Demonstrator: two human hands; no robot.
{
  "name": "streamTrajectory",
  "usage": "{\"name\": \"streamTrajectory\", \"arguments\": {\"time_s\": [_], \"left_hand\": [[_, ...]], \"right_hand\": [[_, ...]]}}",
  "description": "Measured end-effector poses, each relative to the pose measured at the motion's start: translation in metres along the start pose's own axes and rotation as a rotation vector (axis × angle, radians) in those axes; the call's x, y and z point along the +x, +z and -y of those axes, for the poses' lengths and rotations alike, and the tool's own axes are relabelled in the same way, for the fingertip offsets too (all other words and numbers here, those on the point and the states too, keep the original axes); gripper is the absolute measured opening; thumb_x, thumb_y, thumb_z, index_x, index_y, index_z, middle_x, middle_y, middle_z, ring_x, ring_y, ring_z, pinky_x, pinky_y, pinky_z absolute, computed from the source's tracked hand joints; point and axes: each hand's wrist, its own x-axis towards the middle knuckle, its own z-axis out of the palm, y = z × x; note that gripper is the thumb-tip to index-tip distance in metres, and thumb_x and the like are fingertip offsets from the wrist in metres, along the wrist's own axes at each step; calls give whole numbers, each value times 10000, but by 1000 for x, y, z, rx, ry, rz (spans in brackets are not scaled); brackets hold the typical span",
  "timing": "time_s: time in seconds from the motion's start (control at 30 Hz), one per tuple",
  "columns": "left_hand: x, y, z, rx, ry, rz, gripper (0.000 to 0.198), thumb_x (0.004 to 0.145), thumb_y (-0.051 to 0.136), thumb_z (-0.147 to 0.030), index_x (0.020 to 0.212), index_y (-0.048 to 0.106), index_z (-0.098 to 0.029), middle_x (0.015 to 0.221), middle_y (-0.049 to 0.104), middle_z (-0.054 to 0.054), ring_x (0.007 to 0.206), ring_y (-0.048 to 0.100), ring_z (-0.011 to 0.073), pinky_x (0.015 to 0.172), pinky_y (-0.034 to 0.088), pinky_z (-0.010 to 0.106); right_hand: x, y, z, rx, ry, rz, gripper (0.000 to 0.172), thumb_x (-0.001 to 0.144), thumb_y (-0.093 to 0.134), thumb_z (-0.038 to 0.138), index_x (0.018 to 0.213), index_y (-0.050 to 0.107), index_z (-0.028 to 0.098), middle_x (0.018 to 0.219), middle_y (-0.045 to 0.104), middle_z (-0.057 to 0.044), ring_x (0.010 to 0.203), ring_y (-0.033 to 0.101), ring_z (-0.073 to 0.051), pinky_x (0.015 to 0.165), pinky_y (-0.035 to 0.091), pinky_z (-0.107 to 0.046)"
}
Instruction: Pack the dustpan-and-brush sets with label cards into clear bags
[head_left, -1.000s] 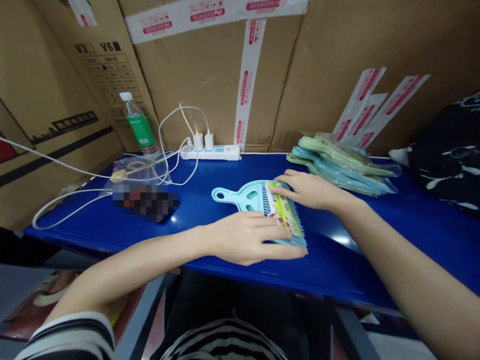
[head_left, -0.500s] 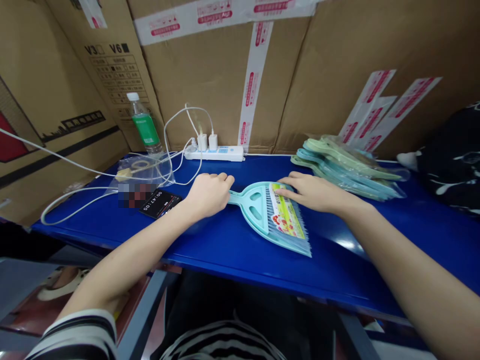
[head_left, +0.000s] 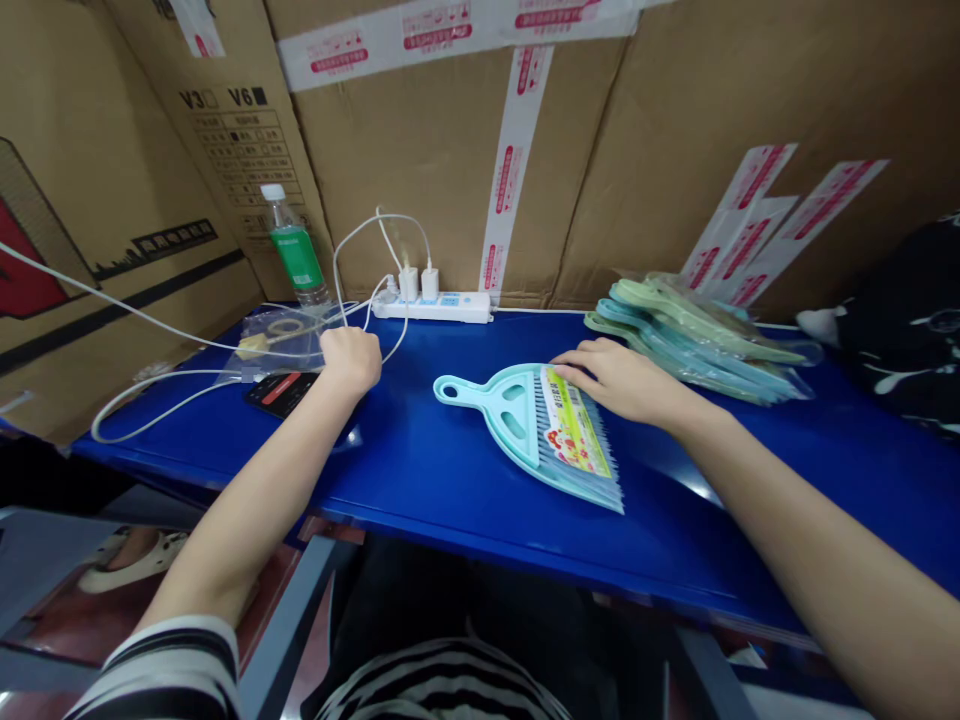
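My right hand (head_left: 611, 385) lies with its fingers across the bristle end and printed label of a pale blue plastic hand brush (head_left: 495, 405), which sits flat on the blue table (head_left: 442, 500). Its holed handle points left. My left hand (head_left: 351, 360) is apart from the brush, holding nothing, just right of a black phone (head_left: 281, 392). Its fingers are curled out of sight. A clear plastic bag (head_left: 281, 340) with a tape roll inside lies behind the phone.
A stack of bagged green and blue brushes (head_left: 697, 340) lies at the back right, near a black cloth (head_left: 900, 320). A white power strip (head_left: 431, 307), white cables and a green-labelled bottle (head_left: 294, 245) stand against cardboard boxes (head_left: 420, 170).
My left hand has let go of the brush and moved left, away from it, to beside the phone. My right hand and the brush stay in place.
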Motion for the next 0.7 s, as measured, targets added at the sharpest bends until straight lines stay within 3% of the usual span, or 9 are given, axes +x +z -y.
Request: {"name": "streamTrajectory", "arguments": {"time_s": [0.17,0.33,0.53,0.7], "left_hand": [[4,4,6,81,-22,-26,264,750,585,-317,862,726,-123,800,711,218,914,664,356,703,454,382],[-16,-9,-15,134,5,-54,246,761,505,-117,858,730,-90,848,711,240,903,680,342,686,443,344],[-44,-17,-44,183,198,-117,337,782,387,-51,834,719,-70,822,701,231,828,688,325,594,435,318],[-56,-11,-55,130,368,-179,308,770,403,-75,753,710,-93,740,686,187,746,682,303,546,449,324]], "right_hand": [[3,1,7,54,-34,-34,448,931,297,347,1002,705,176,945,681,-134,879,590,-274,818,463,-424],[6,3,8,131,1,-37,379,926,322,302,924,680,177,915,668,-124,901,592,-261,824,453,-396],[10,5,15,149,95,-14,268,905,352,197,827,608,177,894,657,-119,884,609,-234,787,446,-330],[7,-5,11,192,170,45,248,915,317,209,846,554,192,778,663,-88,687,605,-203,631,432,-292]]}}
